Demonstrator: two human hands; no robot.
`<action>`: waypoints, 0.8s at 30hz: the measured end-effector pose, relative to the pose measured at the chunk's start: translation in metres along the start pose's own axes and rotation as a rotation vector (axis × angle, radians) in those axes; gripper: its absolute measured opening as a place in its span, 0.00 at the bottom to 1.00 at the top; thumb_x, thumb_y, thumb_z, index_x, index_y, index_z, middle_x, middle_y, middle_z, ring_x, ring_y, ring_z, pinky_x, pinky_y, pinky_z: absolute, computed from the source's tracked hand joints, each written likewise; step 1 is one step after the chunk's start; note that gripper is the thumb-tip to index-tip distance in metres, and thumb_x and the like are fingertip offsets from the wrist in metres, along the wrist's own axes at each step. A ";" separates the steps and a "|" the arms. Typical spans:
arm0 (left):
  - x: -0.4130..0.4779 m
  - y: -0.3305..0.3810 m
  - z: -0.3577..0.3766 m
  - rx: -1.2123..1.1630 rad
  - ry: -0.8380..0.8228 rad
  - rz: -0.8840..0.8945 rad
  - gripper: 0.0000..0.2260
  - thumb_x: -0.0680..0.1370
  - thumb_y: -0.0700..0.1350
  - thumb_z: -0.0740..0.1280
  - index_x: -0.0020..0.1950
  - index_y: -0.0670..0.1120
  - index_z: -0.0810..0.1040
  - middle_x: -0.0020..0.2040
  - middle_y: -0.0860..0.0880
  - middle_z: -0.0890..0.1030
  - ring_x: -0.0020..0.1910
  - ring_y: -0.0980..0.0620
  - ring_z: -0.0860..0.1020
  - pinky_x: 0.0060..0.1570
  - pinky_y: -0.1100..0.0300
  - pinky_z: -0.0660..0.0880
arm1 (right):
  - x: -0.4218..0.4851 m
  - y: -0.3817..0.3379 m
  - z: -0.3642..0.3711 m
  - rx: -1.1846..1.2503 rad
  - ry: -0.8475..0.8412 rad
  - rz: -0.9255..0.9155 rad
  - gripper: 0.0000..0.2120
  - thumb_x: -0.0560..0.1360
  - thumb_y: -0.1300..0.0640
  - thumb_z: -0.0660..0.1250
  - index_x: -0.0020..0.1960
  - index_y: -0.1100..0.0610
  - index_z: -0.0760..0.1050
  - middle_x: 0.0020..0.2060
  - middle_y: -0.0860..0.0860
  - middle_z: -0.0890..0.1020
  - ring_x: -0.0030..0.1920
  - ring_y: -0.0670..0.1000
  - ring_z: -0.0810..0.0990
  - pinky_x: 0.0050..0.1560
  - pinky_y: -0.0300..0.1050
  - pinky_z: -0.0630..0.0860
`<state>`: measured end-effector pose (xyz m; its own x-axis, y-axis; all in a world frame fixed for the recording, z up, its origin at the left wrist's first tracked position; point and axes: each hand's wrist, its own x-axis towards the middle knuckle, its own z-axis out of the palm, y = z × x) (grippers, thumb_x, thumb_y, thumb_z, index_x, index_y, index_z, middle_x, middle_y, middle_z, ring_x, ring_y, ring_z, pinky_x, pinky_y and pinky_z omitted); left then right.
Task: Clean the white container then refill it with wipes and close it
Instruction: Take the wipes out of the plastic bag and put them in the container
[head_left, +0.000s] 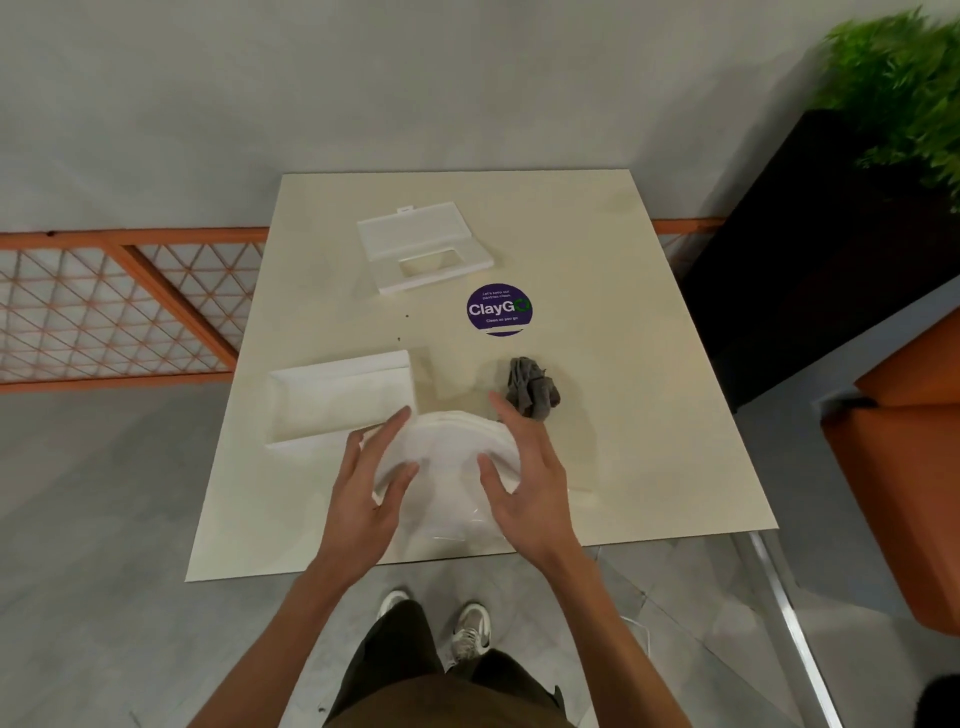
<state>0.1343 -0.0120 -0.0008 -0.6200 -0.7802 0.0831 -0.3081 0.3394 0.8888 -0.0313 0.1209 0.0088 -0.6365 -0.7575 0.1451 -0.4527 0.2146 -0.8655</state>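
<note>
White wipes (447, 447), a bowed stack, sit near the table (623, 364) front, clasped at either end by the left hand (371, 493) and right hand (527, 483), thumbs on top. The open white container (337, 400) lies just left and slightly beyond, its long axis crosswise, nearer the left hand.

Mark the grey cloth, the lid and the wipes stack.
grey cloth (532, 387), head view, middle of the bundle.
lid (413, 232), head view, on its open flap.
wipes stack (447, 441), head view, middle of top sheet.
</note>
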 end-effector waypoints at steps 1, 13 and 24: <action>-0.001 -0.001 -0.001 0.032 -0.016 0.003 0.26 0.84 0.45 0.69 0.78 0.67 0.67 0.70 0.64 0.70 0.70 0.71 0.69 0.64 0.80 0.65 | 0.001 0.003 0.001 -0.054 -0.016 -0.022 0.33 0.86 0.57 0.68 0.80 0.28 0.62 0.68 0.38 0.72 0.67 0.32 0.72 0.67 0.26 0.68; 0.004 -0.004 -0.009 -0.092 -0.036 -0.062 0.25 0.84 0.42 0.70 0.76 0.62 0.70 0.66 0.68 0.78 0.65 0.60 0.78 0.64 0.64 0.75 | 0.001 0.016 -0.001 0.072 0.019 0.136 0.22 0.85 0.59 0.68 0.76 0.44 0.71 0.65 0.39 0.81 0.64 0.44 0.82 0.67 0.45 0.79; 0.057 -0.012 -0.064 -0.249 0.149 -0.416 0.07 0.87 0.43 0.64 0.64 0.46 0.77 0.56 0.51 0.84 0.54 0.56 0.82 0.54 0.59 0.78 | 0.071 -0.033 0.056 0.248 -0.040 0.483 0.20 0.85 0.61 0.62 0.76 0.51 0.69 0.51 0.45 0.81 0.46 0.43 0.80 0.49 0.39 0.77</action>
<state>0.1494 -0.0941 0.0222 -0.3658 -0.8954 -0.2538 -0.3146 -0.1377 0.9392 -0.0265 0.0256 0.0208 -0.7094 -0.6324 -0.3113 0.0495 0.3958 -0.9170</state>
